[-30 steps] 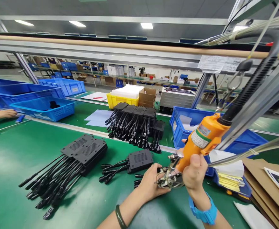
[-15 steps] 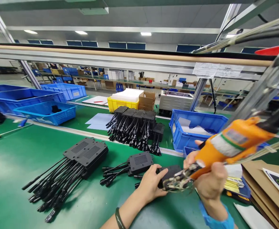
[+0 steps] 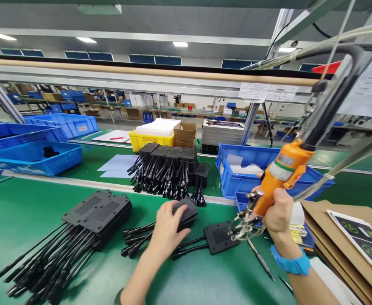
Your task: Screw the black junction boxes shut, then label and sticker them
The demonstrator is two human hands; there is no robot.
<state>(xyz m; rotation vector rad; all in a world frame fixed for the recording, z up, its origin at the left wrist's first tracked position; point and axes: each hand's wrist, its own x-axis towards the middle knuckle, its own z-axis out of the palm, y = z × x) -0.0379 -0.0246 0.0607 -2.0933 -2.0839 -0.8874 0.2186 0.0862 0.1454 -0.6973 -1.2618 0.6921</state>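
My right hand (image 3: 278, 209) is wrapped round an orange power screwdriver (image 3: 279, 173), its metal tip hanging by the right edge of a black box with cables (image 3: 220, 237). My left hand (image 3: 169, 228), fingers apart and curved, rests at a second black box (image 3: 187, 210) whose cables point left. Whether the fingers grip that box or only touch it is hard to see. At the left lies a pair of larger black boxes (image 3: 98, 209) with many cables. Behind, a row of similar boxes (image 3: 173, 153) stands with cables hanging forward.
Blue bins (image 3: 236, 184) stand behind the screwdriver, and a light blue basket (image 3: 46, 167) is at the left. A yellow bin (image 3: 152, 142) holds white sheets. Cardboard (image 3: 319, 228) lies at the right; a thin metal tool (image 3: 262, 260) is near it.
My left hand has moved left, from the right-hand box to the middle one. The screwdriver has lifted and tilted more upright in my right hand. The camera view has turned slightly right.
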